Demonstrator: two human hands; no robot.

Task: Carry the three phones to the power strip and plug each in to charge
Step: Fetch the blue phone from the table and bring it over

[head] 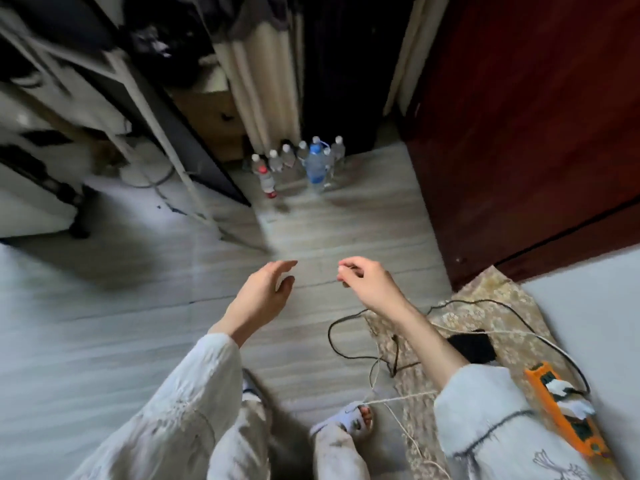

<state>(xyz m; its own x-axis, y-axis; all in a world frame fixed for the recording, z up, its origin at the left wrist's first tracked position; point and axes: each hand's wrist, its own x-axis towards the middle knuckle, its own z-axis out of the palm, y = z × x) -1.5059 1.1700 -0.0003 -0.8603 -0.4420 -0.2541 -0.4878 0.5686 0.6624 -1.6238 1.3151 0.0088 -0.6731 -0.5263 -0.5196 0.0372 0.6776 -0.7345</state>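
Observation:
One black phone (472, 346) lies flat on a patterned mat (485, 317) at the right, partly hidden by my right forearm. Beside it lies an orange power strip (554, 407) with two white chargers (573, 407) plugged in. A black cable (332, 336) and thin white cables (398, 398) loop over the floor and mat. My left hand (266, 289) hovers over the floor with relaxed fingers and holds nothing. My right hand (370, 282) hangs to the right of it, fingers loosely curled, with nothing visible in it. No other phone is in view.
Several water bottles (301, 161) stand on the floor ahead by a curtain (256, 109). A dark red door (519, 133) is on the right, a white metal frame (156, 126) on the left. My sandalled foot (349, 419) touches the white cable.

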